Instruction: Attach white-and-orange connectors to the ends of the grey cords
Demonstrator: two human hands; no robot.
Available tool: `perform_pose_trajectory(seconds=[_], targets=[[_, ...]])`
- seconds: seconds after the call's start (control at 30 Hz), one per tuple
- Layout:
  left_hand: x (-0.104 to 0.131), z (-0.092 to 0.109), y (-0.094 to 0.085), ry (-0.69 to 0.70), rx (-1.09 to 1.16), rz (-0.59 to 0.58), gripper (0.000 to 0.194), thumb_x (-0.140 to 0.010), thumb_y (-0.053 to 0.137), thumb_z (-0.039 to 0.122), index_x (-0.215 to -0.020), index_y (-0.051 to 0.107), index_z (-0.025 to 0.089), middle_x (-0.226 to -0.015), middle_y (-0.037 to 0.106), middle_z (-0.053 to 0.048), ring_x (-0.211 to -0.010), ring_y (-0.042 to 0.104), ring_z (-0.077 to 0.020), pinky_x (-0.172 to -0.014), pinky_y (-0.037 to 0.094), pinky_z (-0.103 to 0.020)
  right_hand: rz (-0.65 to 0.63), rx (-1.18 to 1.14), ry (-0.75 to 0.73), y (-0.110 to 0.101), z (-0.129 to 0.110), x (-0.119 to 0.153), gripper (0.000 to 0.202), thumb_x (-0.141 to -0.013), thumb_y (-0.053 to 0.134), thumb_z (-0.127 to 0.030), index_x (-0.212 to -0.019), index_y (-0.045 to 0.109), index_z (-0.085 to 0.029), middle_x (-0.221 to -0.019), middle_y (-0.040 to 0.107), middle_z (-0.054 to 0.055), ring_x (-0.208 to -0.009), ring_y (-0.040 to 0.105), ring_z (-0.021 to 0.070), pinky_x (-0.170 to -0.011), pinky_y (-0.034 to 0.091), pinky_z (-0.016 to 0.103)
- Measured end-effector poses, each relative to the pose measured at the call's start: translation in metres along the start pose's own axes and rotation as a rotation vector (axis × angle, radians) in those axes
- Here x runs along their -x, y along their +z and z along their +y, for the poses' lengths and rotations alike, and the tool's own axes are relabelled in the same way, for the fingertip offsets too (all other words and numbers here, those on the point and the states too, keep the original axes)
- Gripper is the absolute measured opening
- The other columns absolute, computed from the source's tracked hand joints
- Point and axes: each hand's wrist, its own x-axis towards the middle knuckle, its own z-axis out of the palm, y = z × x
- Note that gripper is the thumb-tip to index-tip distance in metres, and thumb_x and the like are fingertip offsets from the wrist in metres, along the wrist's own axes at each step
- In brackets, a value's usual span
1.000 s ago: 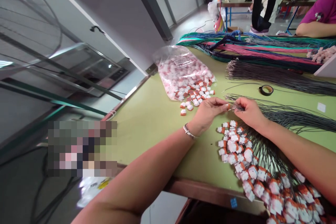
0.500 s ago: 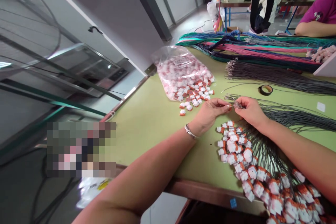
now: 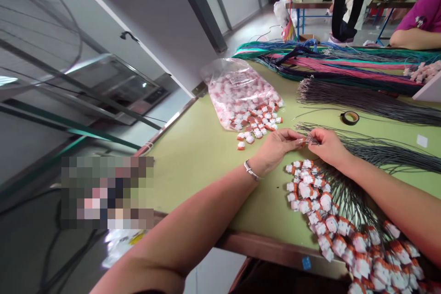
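My left hand [image 3: 275, 149] pinches a small white-and-orange connector [image 3: 302, 142] between thumb and fingertips. Close against it, my right hand [image 3: 327, 146] is closed around the ends of several thin dark wires [image 3: 312, 139]; their tips point at the connector. Whether a wire sits inside the connector is too small to tell. Below my hands lies a pile of wired connectors [image 3: 325, 202], white and orange, with dark wires fanning out under my right forearm. Left of my hands, loose connectors [image 3: 257, 124] spill from a clear plastic bag [image 3: 237, 85].
A roll of black tape [image 3: 349, 118] lies right of my hands, by a bundle of dark wires [image 3: 372, 101]. Coloured wires [image 3: 330, 62] stretch across the back of the green table [image 3: 193, 161]. At the far right rests another person's arm [image 3: 415, 36].
My hands have come closer together, bringing the wire tips up to the connector. The camera view has shifted slightly.
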Motion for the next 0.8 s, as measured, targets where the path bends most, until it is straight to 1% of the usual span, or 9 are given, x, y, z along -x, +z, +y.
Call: perform_pose_trajectory(seconds=[0.23, 0.37, 0.5, 0.67, 0.8], targets=[[-0.0020, -0.0029, 0.0001, 0.036, 0.015, 0.021, 0.026, -0.056, 0.087, 0.024, -0.075, 0.072, 0.014, -0.076, 0.073, -0.002, -0.075, 0.065, -0.0120, -0.080, 0.051, -0.027, 0.042, -0.061, 0.015, 0.0008, 0.0001, -0.0006, 0.009, -0.060, 0.052, -0.028, -0.059, 0.050, -0.020, -0.055, 0.048, -0.004, -0.054, 0.040, 0.0104, -0.053, 0.032, 0.025], [-0.0021, -0.0040, 0.0015, 0.046, 0.030, 0.059, 0.024, -0.056, 0.087, 0.023, -0.073, 0.073, 0.014, -0.075, 0.073, -0.002, -0.074, 0.065, -0.0115, -0.080, 0.050, -0.027, 0.065, -0.043, 0.032, 0.0025, -0.0023, -0.0007, 0.009, -0.060, 0.052, -0.028, -0.058, 0.050, -0.019, -0.054, 0.049, -0.004, -0.054, 0.041, 0.0102, -0.053, 0.032, 0.025], [-0.0012, -0.0034, 0.0021, 0.041, 0.037, 0.066, 0.023, -0.055, 0.087, 0.022, -0.072, 0.073, 0.014, -0.076, 0.073, -0.002, -0.074, 0.065, -0.0116, -0.081, 0.051, -0.028, 0.043, -0.031, 0.050, 0.0038, -0.0053, 0.0000, 0.010, -0.062, 0.052, -0.028, -0.057, 0.051, -0.019, -0.053, 0.049, -0.003, -0.053, 0.040, 0.0101, -0.053, 0.031, 0.025], [0.0003, -0.0020, 0.0029, 0.015, 0.096, 0.079, 0.021, -0.057, 0.086, 0.020, -0.071, 0.072, 0.014, -0.076, 0.073, -0.002, -0.074, 0.066, -0.0118, -0.083, 0.051, -0.029, 0.027, -0.094, 0.050, 0.0021, -0.0071, 0.0014, 0.011, -0.063, 0.051, -0.029, -0.057, 0.051, -0.019, -0.053, 0.045, -0.004, -0.053, 0.036, 0.0092, -0.052, 0.028, 0.024], [0.0017, 0.0001, 0.0032, -0.013, 0.128, 0.088, 0.019, -0.058, 0.085, 0.017, -0.071, 0.071, 0.013, -0.075, 0.073, -0.002, -0.073, 0.066, -0.0114, -0.081, 0.051, -0.028, 0.028, -0.152, 0.035, -0.0005, -0.0055, 0.0010, 0.014, -0.062, 0.054, -0.031, -0.059, 0.054, -0.018, -0.055, 0.048, -0.004, -0.055, 0.038, 0.0092, -0.054, 0.031, 0.024]])
